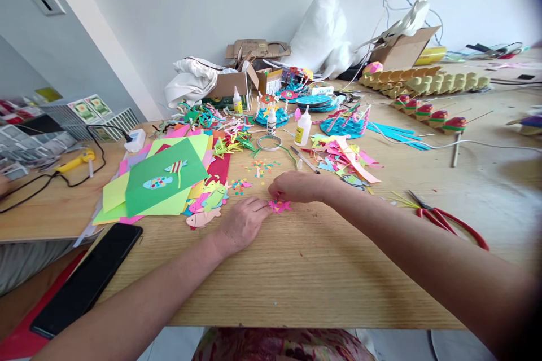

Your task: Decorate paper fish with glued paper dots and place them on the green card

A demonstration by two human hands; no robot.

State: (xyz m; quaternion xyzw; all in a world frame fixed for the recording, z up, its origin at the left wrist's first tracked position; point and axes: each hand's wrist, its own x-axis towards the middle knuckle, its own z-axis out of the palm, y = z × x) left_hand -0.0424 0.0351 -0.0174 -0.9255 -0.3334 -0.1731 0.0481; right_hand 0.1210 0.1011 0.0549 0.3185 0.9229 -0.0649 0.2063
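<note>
A small pink paper fish (280, 207) with bits of colour on it lies on the table between my hands. My left hand (245, 222) rests beside it, its fingertips pressed together on the fish's left end. Over the fish, my right hand (295, 186) bends down in a pinch; whatever is between its fingertips is hidden. Tiny coloured paper dots (259, 168) are scattered just beyond my hands, with another cluster of dots (240, 185) to the left. Several cut paper fish (214, 196) lie further left, next to a green sheet (161, 180) bearing two decorated fish.
Glue bottles (302, 127), a tape ring (270, 143) and paper scraps (345, 155) stand or lie beyond my hands. Red-handled scissors (449, 221) lie on the right. A black phone (87, 279) sits at the left front edge. Boxes (231, 87) line the wall.
</note>
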